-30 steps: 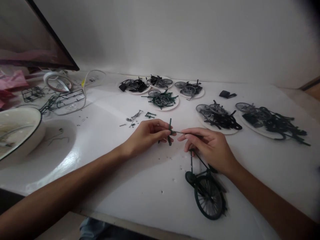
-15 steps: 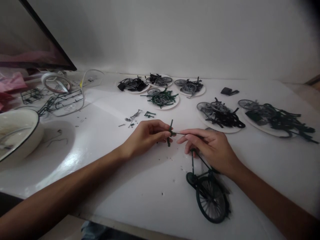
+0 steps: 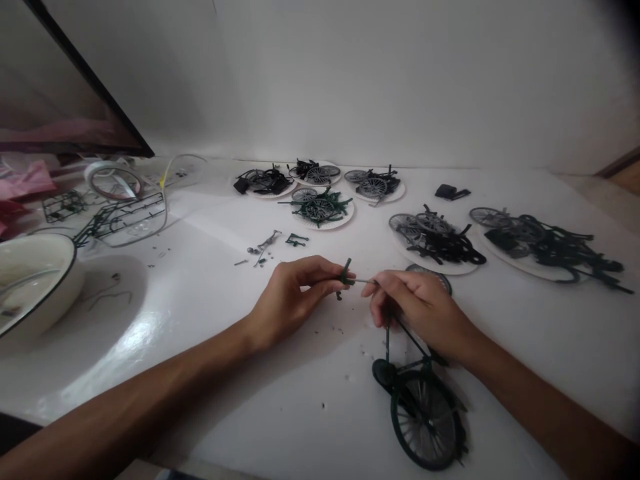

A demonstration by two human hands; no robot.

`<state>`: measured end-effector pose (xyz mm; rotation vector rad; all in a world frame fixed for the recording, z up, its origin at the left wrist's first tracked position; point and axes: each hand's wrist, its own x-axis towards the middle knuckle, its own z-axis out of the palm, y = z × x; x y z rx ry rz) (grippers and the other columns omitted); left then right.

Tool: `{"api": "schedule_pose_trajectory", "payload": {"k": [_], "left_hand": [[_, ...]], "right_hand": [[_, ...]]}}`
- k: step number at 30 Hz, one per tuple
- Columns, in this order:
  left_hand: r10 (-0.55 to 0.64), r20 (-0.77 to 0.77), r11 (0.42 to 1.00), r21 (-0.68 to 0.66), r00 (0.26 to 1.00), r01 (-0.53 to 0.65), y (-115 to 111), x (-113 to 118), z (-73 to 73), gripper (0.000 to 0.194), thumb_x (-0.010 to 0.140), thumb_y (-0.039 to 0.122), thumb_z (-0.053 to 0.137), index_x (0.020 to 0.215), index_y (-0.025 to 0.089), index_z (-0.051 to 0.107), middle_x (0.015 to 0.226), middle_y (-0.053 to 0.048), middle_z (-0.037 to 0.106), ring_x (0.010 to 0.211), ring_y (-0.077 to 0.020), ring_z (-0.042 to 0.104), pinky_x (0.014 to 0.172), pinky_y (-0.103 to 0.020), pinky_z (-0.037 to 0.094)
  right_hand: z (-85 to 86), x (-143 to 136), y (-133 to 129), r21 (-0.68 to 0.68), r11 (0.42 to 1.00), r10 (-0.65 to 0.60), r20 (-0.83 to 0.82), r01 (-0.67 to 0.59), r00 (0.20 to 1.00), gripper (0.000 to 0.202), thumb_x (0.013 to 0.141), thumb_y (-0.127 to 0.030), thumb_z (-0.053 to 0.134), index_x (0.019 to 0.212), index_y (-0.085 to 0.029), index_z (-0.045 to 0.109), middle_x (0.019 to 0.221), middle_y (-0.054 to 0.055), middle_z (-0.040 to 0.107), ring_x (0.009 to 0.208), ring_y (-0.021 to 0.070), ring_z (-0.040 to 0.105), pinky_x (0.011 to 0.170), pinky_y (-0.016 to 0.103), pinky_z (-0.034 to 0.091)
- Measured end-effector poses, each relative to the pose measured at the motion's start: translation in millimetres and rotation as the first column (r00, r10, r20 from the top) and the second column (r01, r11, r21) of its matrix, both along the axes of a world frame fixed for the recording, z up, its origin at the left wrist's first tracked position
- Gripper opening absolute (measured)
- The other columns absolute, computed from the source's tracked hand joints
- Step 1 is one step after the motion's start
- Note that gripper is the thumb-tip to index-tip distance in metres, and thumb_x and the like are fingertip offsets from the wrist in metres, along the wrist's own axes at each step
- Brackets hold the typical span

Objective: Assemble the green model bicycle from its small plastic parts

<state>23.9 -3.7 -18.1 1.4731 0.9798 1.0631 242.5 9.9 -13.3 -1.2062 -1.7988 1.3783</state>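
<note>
My left hand (image 3: 306, 290) pinches a small dark green model bicycle part (image 3: 346, 269) between thumb and fingertips. From my right hand (image 3: 417, 303) a thin grey metal rod (image 3: 363, 281) runs left to that part and touches it; its other end is hidden inside my closed fingers. Just below the right hand lies a partly built dark green model bicycle (image 3: 425, 420) with a spoked wheel, its front partly covered by that hand. A loose wheel (image 3: 443, 280) shows behind the right hand.
Paper plates of model bicycle parts (image 3: 327, 220) stand at the back, with more plates (image 3: 465, 267) to the right. Small loose metal pieces (image 3: 263, 248) lie beyond my left hand. An enamel basin (image 3: 70, 267), green part frames (image 3: 127, 217) and a screen (image 3: 75, 100) are on the left.
My right hand's fingers have curled closer around the rod, and the green part has tilted slightly in my left hand. The whole view has shifted slightly, with the table lower in the picture.
</note>
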Motion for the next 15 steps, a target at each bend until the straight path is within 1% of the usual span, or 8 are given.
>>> {"api": "schedule_pose_trajectory", "payload": {"k": [2, 4, 6, 7, 9, 11, 13, 15], "left_hand": [[0.007, -0.020, 1.000, 0.020, 1.000, -0.006, 1.7, -2.1, 2.3, 0.015, 0.089, 0.023, 0.068, 0.101, 0.014, 0.067, 0.108, -0.008, 0.074, 0.099, -0.0197, 0.071, 0.089, -0.031, 0.057], [0.001, -0.011, 1.000, 0.016, 1.000, -0.001, 4.1, -4.6, 2.8, 0.016, 0.089, 0.023, 0.068, 0.102, 0.014, 0.067, 0.109, -0.008, 0.074, 0.099, -0.0193, 0.072, 0.089, -0.030, 0.058], [-0.005, -0.001, 1.000, 0.003, 1.000, 0.005, 5.9, -6.2, 2.4, 0.017, 0.089, 0.023, 0.068, 0.103, 0.014, 0.067, 0.109, -0.008, 0.074, 0.099, -0.0191, 0.072, 0.089, -0.029, 0.058], [-0.008, 0.001, 1.000, -0.002, 1.000, 0.008, 6.3, -6.4, 2.2, 0.016, 0.089, 0.023, 0.068, 0.102, 0.014, 0.067, 0.108, -0.008, 0.074, 0.098, -0.0189, 0.072, 0.089, -0.029, 0.058], [-0.013, 0.003, 1.000, 0.005, 1.000, 0.013, 6.3, -5.8, 2.3, 0.015, 0.089, 0.024, 0.068, 0.101, 0.014, 0.067, 0.108, -0.007, 0.074, 0.098, -0.0183, 0.072, 0.089, -0.028, 0.058], [-0.011, -0.011, 0.999, 0.035, 1.000, 0.011, 5.4, -4.4, 3.0, 0.013, 0.090, 0.024, 0.067, 0.100, 0.015, 0.067, 0.108, -0.006, 0.075, 0.098, -0.0177, 0.072, 0.090, -0.028, 0.058], [0.010, -0.065, 0.995, 0.100, 0.998, -0.003, 4.3, -3.5, 3.5, 0.012, 0.090, 0.024, 0.067, 0.099, 0.016, 0.068, 0.107, -0.005, 0.075, 0.098, -0.0176, 0.072, 0.090, -0.028, 0.058], [0.041, -0.139, 0.981, 0.191, 0.989, -0.014, 3.7, -3.9, 3.1, 0.013, 0.090, 0.024, 0.067, 0.101, 0.017, 0.069, 0.106, -0.004, 0.076, 0.097, -0.0173, 0.072, 0.089, -0.028, 0.058]], "right_hand": [[-0.4, 0.2, -0.5, 0.016, 1.000, 0.013, 0.040, -0.014, 0.999, 0.046, 0.101, -0.048, 0.042, 0.079, -0.017, 0.068, 0.064, 0.000, 0.062, 0.055, 0.0105, 0.053, 0.056, 0.023, 0.043], [-0.3, 0.3, -1.3, 0.092, 0.995, 0.018, 0.116, -0.029, 0.993, 0.035, 0.099, -0.046, 0.047, 0.089, -0.019, 0.068, 0.065, -0.003, 0.057, 0.057, 0.0097, 0.050, 0.056, 0.022, 0.040], [0.1, 0.5, -1.8, 0.160, 0.986, 0.016, 0.188, -0.047, 0.982, 0.029, 0.099, -0.044, 0.049, 0.096, -0.021, 0.067, 0.067, -0.004, 0.055, 0.060, 0.0098, 0.048, 0.056, 0.022, 0.037], [0.3, 0.8, -1.6, 0.174, 0.983, 0.021, 0.213, -0.059, 0.977, 0.028, 0.099, -0.043, 0.049, 0.098, -0.022, 0.067, 0.067, -0.004, 0.054, 0.060, 0.0100, 0.048, 0.055, 0.022, 0.036], [0.7, 1.5, -0.7, 0.178, 0.980, 0.040, 0.241, -0.084, 0.970, 0.030, 0.100, -0.043, 0.046, 0.099, -0.022, 0.067, 0.066, -0.004, 0.053, 0.059, 0.0104, 0.046, 0.053, 0.023, 0.034], [1.2, 2.5, 0.9, 0.171, 0.979, 0.064, 0.251, -0.109, 0.966, 0.033, 0.101, -0.044, 0.044, 0.094, -0.021, 0.067, 0.064, -0.004, 0.052, 0.056, 0.0102, 0.045, 0.052, 0.024, 0.033], [2.0, 3.8, 2.7, 0.146, 0.981, 0.088, 0.240, -0.126, 0.967, 0.035, 0.101, -0.043, 0.043, 0.091, -0.019, 0.067, 0.063, -0.004, 0.053, 0.056, 0.0103, 0.047, 0.055, 0.024, 0.035], [3.3, 5.3, 4.1, 0.095, 0.985, 0.121, 0.201, -0.143, 0.972, 0.036, 0.102, -0.042, 0.041, 0.090, -0.019, 0.067, 0.063, -0.003, 0.058, 0.059, 0.0111, 0.053, 0.060, 0.024, 0.040]]}}
